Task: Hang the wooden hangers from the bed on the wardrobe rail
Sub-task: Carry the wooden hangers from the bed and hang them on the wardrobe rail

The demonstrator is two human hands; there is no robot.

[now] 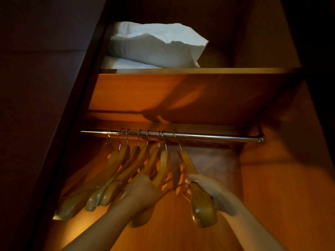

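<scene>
Eight or so light-brown wooden hangers (126,169) w/ metal hooks hang on the chrome wardrobe rail (208,136), bunched along its left half. Long axes run front-to-back, near ends dropping toward the camera and fanned left. Rightmost hanger (188,165) angles rightward; right hand (212,192) has fingers curled round its near arm. Left hand (143,191) lies against the next hanger; fingers hidden, grip can't be told. Wood glossy, ends rounded. Rail runs horiz. under an orange-brown wooden shelf (199,70); white pillow (155,46) on top. Interior dim, amber-lit.
</scene>
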